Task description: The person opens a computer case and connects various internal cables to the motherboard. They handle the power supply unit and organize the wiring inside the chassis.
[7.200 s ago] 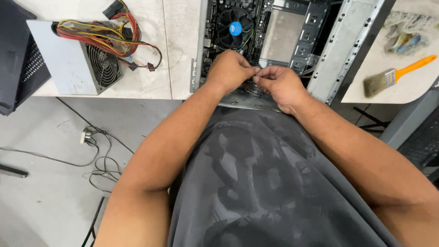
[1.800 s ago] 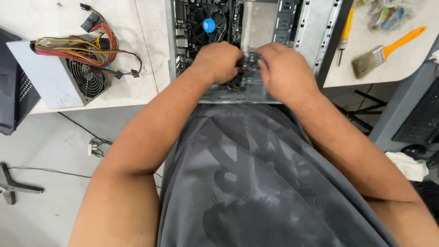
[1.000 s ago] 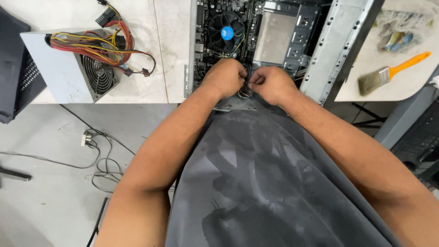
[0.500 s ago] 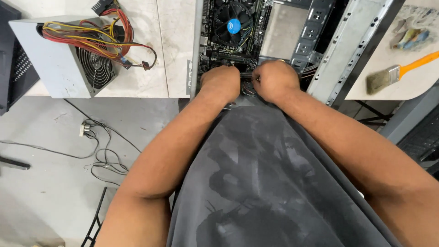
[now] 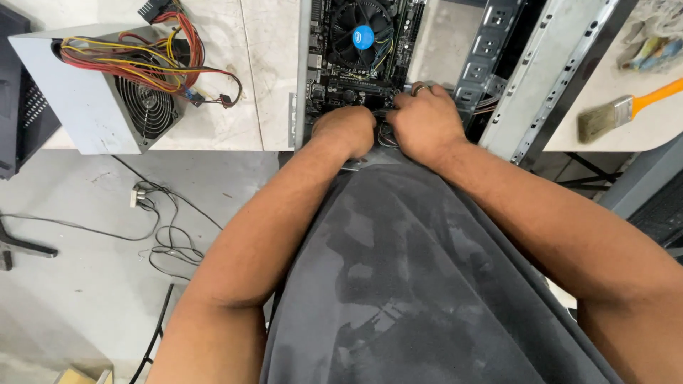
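Since half a second ago both hands have stayed bunched at the lower edge of the motherboard [image 5: 359, 64], top centre of the frame, though the right hand has lifted slightly and now shows a ring. That suggests the fiddly work on the small dark cables [image 5: 384, 131] between the hands is still going on.

The left hand [image 5: 346, 130] is curled into a loose fist, knuckles up; what it pinches cannot be told. The right hand [image 5: 425, 122] is bent, fingers pressed down into the cables, their tips hidden.

The board is dark and densely studded, with a round black fan bearing a blue centre. It sits in a perforated grey metal case [image 5: 548, 85]. At upper left, a boxy grey power supply [image 5: 99, 92] with wire grille trails red and yellow leads on a pale stone-like table [image 5: 267, 78]. A bristle brush [image 5: 626, 110] with orange handle lies at right.
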